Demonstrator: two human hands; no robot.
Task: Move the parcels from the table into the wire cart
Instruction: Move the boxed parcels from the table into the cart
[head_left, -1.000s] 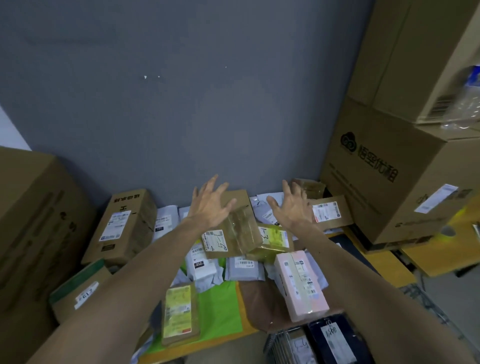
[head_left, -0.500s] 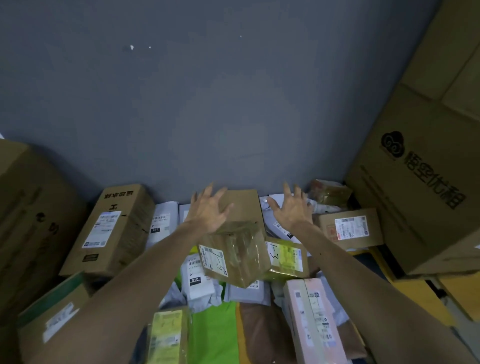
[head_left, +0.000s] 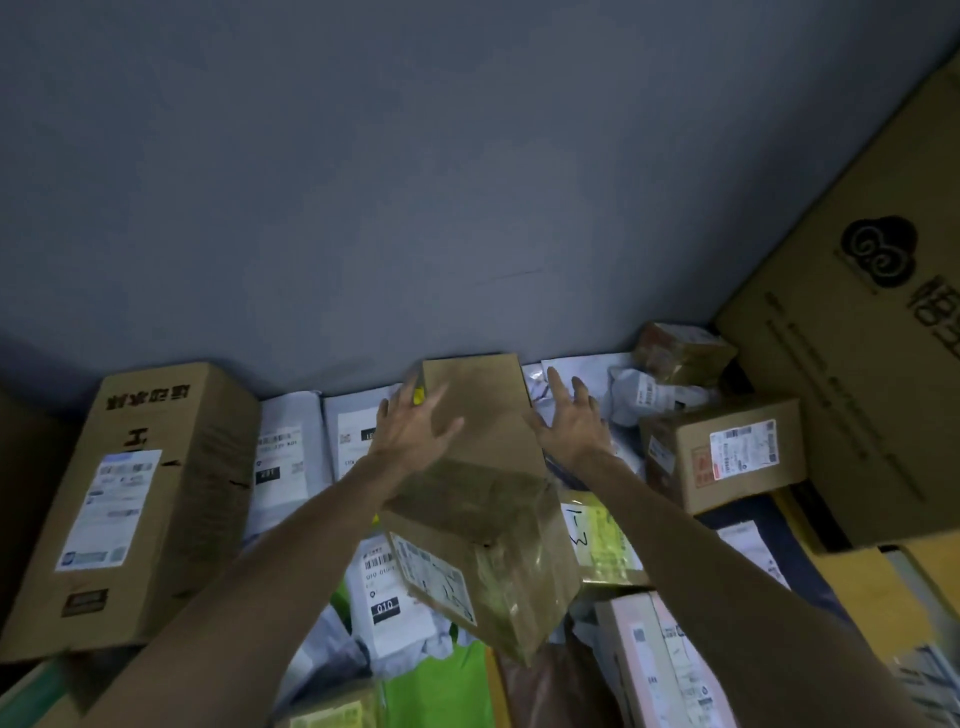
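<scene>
Box: the box (head_left: 478, 499) is oblong brown cardboard. Its near half is wrapped in glossy, wrinkled clear tape and its far half is bare matt board. A white label sits on the near left face.
Place: it is in the middle of the heap, over the white mailers (head_left: 291, 447) and the green bag (head_left: 441, 686), with its far end close to the grey wall (head_left: 415, 182).
Axis: the long axis runs from the viewer toward the wall. The near end tips down, with one low corner over the green bag.
Left hand: the left hand (head_left: 415, 431) has its fingers straight and spread, laid over the box's far left edge and top face, not curled round it.
Right hand: the right hand (head_left: 571, 421) has its fingers straight and spread, with the thumb against the box's right edge. Whether the palm touches the box cannot be told.
Left side: a tall carton (head_left: 135, 499) lies label-up, with mailers between it and the box.
Right side: a yellow-labelled parcel (head_left: 602, 540) touches the box's flank. A small carton (head_left: 727, 452) is near, and a pink box (head_left: 660, 660) lies low to the right.
Back: a crumpled taped parcel (head_left: 680, 353) lies by the wall, and a large carton (head_left: 857, 364) walls off the right.
Room: there is open space above the box along the wall. Both sides and the near edge are crowded with parcels.
</scene>
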